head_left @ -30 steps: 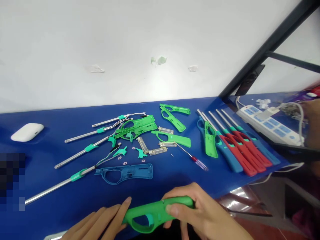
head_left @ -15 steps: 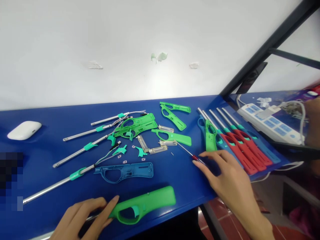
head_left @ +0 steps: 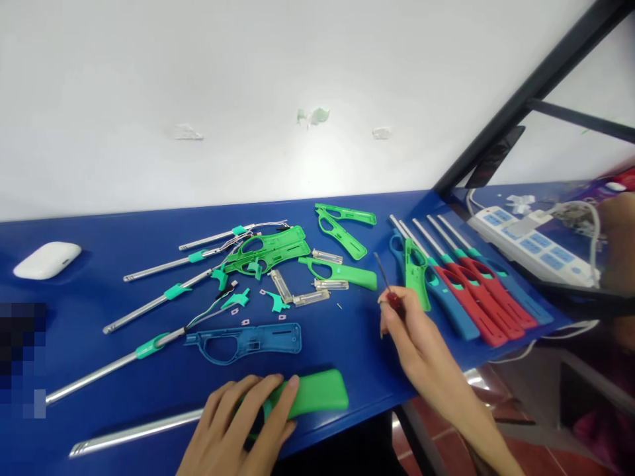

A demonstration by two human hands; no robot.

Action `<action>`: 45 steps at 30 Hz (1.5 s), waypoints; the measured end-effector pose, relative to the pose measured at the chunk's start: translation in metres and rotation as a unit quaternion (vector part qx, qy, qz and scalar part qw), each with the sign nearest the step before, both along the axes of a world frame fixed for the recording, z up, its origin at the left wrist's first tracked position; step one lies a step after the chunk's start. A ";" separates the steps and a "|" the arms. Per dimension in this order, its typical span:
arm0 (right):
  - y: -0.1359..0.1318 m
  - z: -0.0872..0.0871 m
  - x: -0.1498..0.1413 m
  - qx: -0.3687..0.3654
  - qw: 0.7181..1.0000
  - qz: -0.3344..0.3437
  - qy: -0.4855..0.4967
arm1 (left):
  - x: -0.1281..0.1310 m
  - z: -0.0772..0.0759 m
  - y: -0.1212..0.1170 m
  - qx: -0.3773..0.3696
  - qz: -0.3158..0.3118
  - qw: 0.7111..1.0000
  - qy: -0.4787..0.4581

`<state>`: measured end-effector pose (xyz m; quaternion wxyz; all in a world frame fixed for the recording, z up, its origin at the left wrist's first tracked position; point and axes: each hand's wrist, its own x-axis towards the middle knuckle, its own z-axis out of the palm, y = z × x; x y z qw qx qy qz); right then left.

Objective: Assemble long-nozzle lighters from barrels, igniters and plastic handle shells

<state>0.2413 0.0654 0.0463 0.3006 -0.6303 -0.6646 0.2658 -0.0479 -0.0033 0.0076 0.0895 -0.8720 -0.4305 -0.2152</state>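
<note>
On my feed the fingers of the right hand (head_left: 421, 340) are clamped on the red handle of a screwdriver (head_left: 393, 299), its shaft aimed at 11 o'clock and seemingly lifted off the desk (head_left: 347, 350). The left hand (head_left: 238, 423) lies over a green lighter (head_left: 323, 391), fingers bent across the handle; I can't tell whether they grip or only press. That lighter lies along the near edge, butt toward 2 to 3 o'clock of the left hand, metal rod (head_left: 139, 433) out to 9. What shows of it looks closed, and the tool is well apart from it, so I judge it in one piece.

Further out from the left hand, others are apart: a blue half-shell (head_left: 272, 340) at 12, four loose rods (head_left: 161, 307) with bared wires toward 10 and 11, and open green shells (head_left: 285, 244), teal triggers (head_left: 275, 302) and clear tanks (head_left: 311, 298) between 12 and 1. Whole-looking red and blue lighters (head_left: 476, 311) line up at 2 o'clock of the right hand.

I'd mind the trailing wires and tiny pink bits (head_left: 245, 322), easily knocked. The row hems in the right hand; a power strip (head_left: 536, 244) sits beyond it, and a white case (head_left: 47, 260) at the left hand's 10.
</note>
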 end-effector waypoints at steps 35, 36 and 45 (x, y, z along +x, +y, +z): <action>-0.021 0.006 -0.047 -0.198 0.961 0.060 0.181 | 0.005 0.009 0.005 0.005 0.017 0.999 0.033; -0.020 0.004 -0.048 -0.186 0.963 0.058 0.186 | 0.006 0.008 0.005 0.000 0.026 0.999 0.020; -0.013 -0.003 -0.049 -0.229 0.937 0.023 0.262 | 0.008 0.004 0.001 -0.007 0.032 0.999 -0.014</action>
